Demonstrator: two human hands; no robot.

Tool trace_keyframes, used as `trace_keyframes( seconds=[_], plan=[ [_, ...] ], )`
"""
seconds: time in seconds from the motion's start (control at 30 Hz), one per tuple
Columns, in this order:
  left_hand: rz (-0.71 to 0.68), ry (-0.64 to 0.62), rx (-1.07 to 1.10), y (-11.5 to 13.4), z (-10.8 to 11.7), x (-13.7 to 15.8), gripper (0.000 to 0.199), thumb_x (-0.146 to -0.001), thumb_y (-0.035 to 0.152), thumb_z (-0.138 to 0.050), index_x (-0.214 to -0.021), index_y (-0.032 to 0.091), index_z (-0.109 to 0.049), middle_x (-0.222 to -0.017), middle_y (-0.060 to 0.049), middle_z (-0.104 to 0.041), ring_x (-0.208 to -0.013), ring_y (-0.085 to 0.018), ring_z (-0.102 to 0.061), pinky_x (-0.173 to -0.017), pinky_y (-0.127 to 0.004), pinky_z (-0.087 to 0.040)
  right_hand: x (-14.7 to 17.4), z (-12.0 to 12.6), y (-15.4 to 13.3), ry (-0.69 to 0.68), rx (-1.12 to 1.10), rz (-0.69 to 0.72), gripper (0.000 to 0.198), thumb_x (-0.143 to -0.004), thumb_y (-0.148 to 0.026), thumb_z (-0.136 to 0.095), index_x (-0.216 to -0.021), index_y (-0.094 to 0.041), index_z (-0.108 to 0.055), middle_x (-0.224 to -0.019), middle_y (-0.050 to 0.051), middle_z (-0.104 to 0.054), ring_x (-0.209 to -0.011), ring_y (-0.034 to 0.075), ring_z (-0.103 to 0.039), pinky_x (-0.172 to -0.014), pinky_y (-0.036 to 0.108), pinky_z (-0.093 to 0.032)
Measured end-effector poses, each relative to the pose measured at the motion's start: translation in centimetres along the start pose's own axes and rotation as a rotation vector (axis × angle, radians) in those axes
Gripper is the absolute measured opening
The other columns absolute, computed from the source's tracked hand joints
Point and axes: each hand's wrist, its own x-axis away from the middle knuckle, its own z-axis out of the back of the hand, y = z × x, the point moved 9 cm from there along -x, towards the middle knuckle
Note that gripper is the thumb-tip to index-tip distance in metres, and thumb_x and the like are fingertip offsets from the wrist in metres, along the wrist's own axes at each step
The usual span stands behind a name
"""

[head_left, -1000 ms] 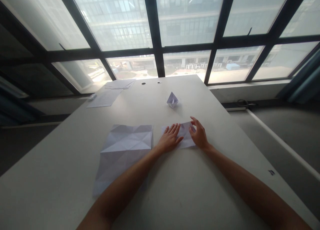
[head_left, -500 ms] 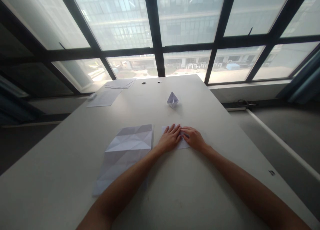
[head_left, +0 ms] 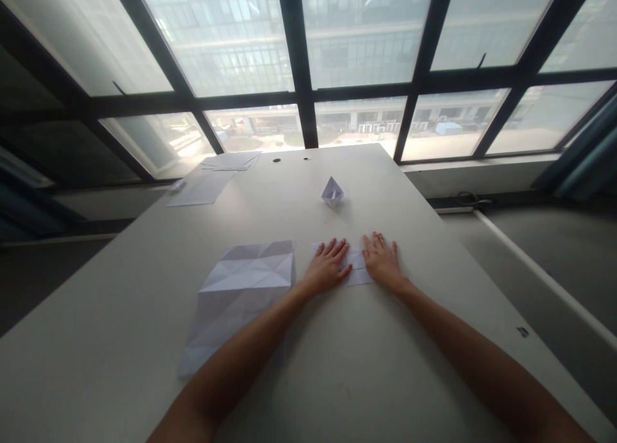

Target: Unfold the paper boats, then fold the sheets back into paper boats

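Note:
A small folded sheet of white paper (head_left: 357, 277) lies flat on the table in front of me. My left hand (head_left: 328, 266) rests on its left part, fingers stretched and spread. On its right edge my right hand (head_left: 382, 258) lies flat with the fingers extended. Between the hands, crease lines and a folded flap show; the rest of the sheet is hidden under them. Left of my left hand is a larger creased sheet of paper (head_left: 245, 276), partly covered by my left forearm. Beyond the hands stands a folded paper boat (head_left: 332, 193).
The white table (head_left: 144, 289) reaches to the windows. Several paper sheets (head_left: 202, 189) lie at its far left, by a small crumpled clear item (head_left: 177, 186). Two dark round spots (head_left: 276, 161) mark the far end. A small dark mark (head_left: 522, 332) is near the right edge.
My right hand has moved right, away from my left fingertips, and flattened onto the paper's right side. More of the folded paper now shows between the hands. My left hand stays nearly still.

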Motion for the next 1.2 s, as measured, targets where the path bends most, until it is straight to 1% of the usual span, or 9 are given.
trace_keyframes(
  seconds=[0.2, 0.27, 0.33, 0.43, 0.53, 0.67, 0.9, 1.1, 1.2],
  plan=[
    [0.000, 0.009, 0.016, 0.0, 0.0, -0.1, 0.065, -0.098, 0.054, -0.032, -0.154, 0.021, -0.026, -0.161, -0.005, -0.024, -0.149, -0.027, -0.017, -0.120, -0.049, -0.017, -0.3, 1.7, 2.3, 0.137, -0.089, -0.072, 0.051, -0.098, -0.025, -0.031, -0.146, -0.011, -0.041, -0.154, 0.020, -0.036, -0.144, 0.032, -0.029, -0.114, 0.062, -0.019],
    [0.004, 0.010, 0.019, 0.0, 0.0, -0.1, 0.065, -0.098, 0.054, -0.033, -0.154, 0.022, -0.026, -0.161, -0.005, -0.025, -0.149, -0.027, -0.017, -0.120, -0.048, -0.016, -0.4, 2.5, 1.5, 0.184, -0.126, -0.022, 0.052, -0.097, -0.023, -0.030, -0.146, -0.010, -0.041, -0.154, 0.018, -0.037, -0.145, 0.029, -0.028, -0.116, 0.057, -0.019],
    [0.003, 0.015, 0.020, 0.1, 0.1, -0.1, 0.066, -0.098, 0.054, -0.033, -0.154, 0.021, -0.026, -0.161, -0.006, -0.025, -0.149, -0.027, -0.017, -0.120, -0.048, -0.016, -0.2, 3.1, -0.4, 0.196, -0.167, 0.096, 0.052, -0.097, -0.021, -0.029, -0.145, -0.009, -0.042, -0.154, 0.015, -0.038, -0.146, 0.025, -0.028, -0.118, 0.050, -0.021],
    [0.001, 0.022, 0.018, 0.2, 0.2, -0.1, 0.065, -0.099, 0.053, -0.031, -0.155, 0.021, -0.024, -0.161, -0.006, -0.026, -0.149, -0.027, -0.017, -0.120, -0.048, -0.017, 0.7, 2.6, -4.0, 0.103, -0.208, 0.313, 0.053, -0.096, -0.021, -0.029, -0.147, -0.009, -0.040, -0.154, 0.012, -0.039, -0.145, 0.021, -0.029, -0.120, 0.041, -0.022],
    [0.000, 0.021, 0.013, 0.2, 0.1, 0.0, 0.058, -0.101, 0.040, -0.027, -0.155, 0.021, -0.022, -0.161, -0.006, -0.027, -0.149, -0.025, -0.018, -0.119, -0.048, -0.019, 1.5, 1.1, -6.0, -0.029, -0.194, 0.406, 0.056, -0.097, -0.021, -0.027, -0.151, -0.008, -0.032, -0.157, 0.012, -0.032, -0.146, 0.021, -0.027, -0.120, 0.043, -0.022],
    [0.044, 0.032, -0.007, -0.2, 0.1, 0.1, 0.054, -0.101, 0.032, -0.024, -0.153, 0.020, -0.028, -0.160, -0.006, -0.027, -0.149, -0.025, -0.019, -0.119, -0.052, -0.018, 1.7, 0.0, -6.2, -0.092, -0.140, 0.409, 0.057, -0.098, -0.024, -0.027, -0.152, -0.006, -0.030, -0.158, 0.014, -0.029, -0.147, 0.023, -0.025, -0.120, 0.046, -0.018],
    [0.237, 0.076, -0.034, -2.5, 0.4, 0.2, 0.056, -0.099, 0.037, -0.030, -0.152, 0.018, -0.032, -0.160, -0.009, -0.028, -0.148, -0.031, -0.020, -0.118, -0.058, -0.016, 1.7, 0.4, -6.2, -0.093, -0.122, 0.419, 0.055, -0.098, -0.026, -0.030, -0.149, -0.008, -0.036, -0.156, 0.015, -0.033, -0.147, 0.023, -0.026, -0.120, 0.046, -0.019],
    [0.159, 0.068, -0.002, -1.7, 0.9, 0.2, 0.052, -0.101, 0.043, -0.026, -0.150, 0.032, -0.035, -0.159, -0.003, -0.030, -0.147, -0.031, -0.022, -0.116, -0.063, -0.016, 1.6, 0.3, -6.2, -0.099, -0.142, 0.412, 0.055, -0.098, -0.027, -0.030, -0.151, -0.010, -0.034, -0.157, 0.013, -0.032, -0.146, 0.023, -0.027, -0.120, 0.047, -0.019],
    [0.167, 0.073, 0.004, -1.8, 1.0, 0.2, 0.051, -0.100, 0.045, -0.028, -0.149, 0.034, -0.037, -0.159, -0.002, -0.031, -0.147, -0.032, -0.023, -0.116, -0.062, -0.017, 1.6, 0.2, -6.2, -0.099, -0.154, 0.409, 0.055, -0.098, -0.027, -0.031, -0.151, -0.011, -0.035, -0.157, 0.012, -0.033, -0.146, 0.023, -0.027, -0.120, 0.047, -0.019]
  ],
)
